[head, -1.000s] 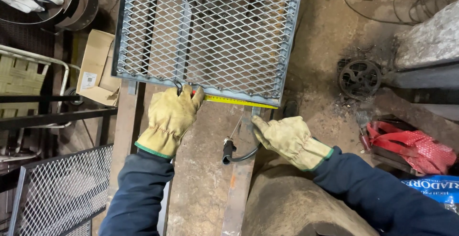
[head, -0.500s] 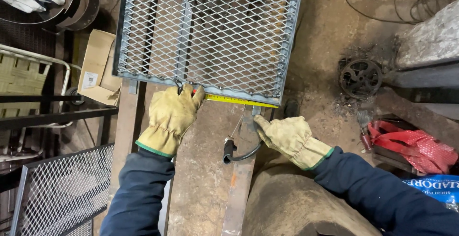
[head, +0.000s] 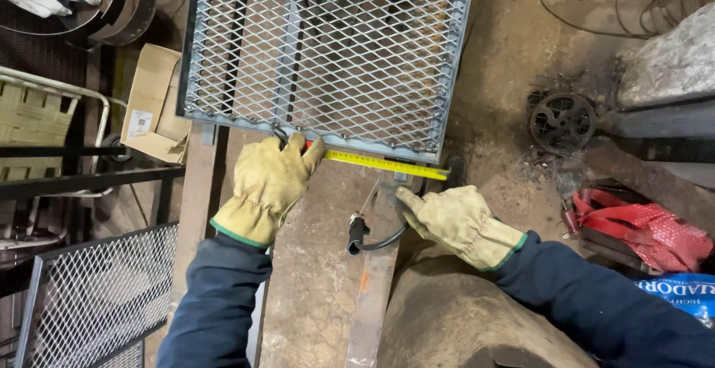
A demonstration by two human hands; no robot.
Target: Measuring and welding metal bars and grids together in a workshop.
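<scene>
We see a yellow tape [head: 387,164] stretched along the near edge of a framed mesh panel [head: 328,48], running from our left hand [head: 268,188] across to the panel's right corner, where its end sits just above our right hand [head: 456,223]. The tape lies flat against the panel's grey frame, slightly slanted downward to the right. Our left hand, in a tan leather glove, is curled over the tape's left end, fingers pressed against the frame; the tape's case is hidden under the glove, so we cannot tell how it is held. Our right hand, gloved the same, lies palm down with fingers loosely spread on the steel bar [head: 372,293] below the tape's end; it closes on nothing, and we cannot tell if the fingertip touches the tape. Just left of that hand a black clamp [head: 357,232] with a cable rests on the workbench [head: 313,278], which is a stained metal surface under both dark blue sleeves. A rounded brown mass [head: 447,316] lies under our right forearm. Farther out, to the left, a cardboard box [head: 153,103] sits below the panel's corner, and a second mesh panel [head: 89,293] leans lower left. To the right, on the dirty floor, are a small spoked wheel [head: 562,122] and a red bag [head: 640,226].
</scene>
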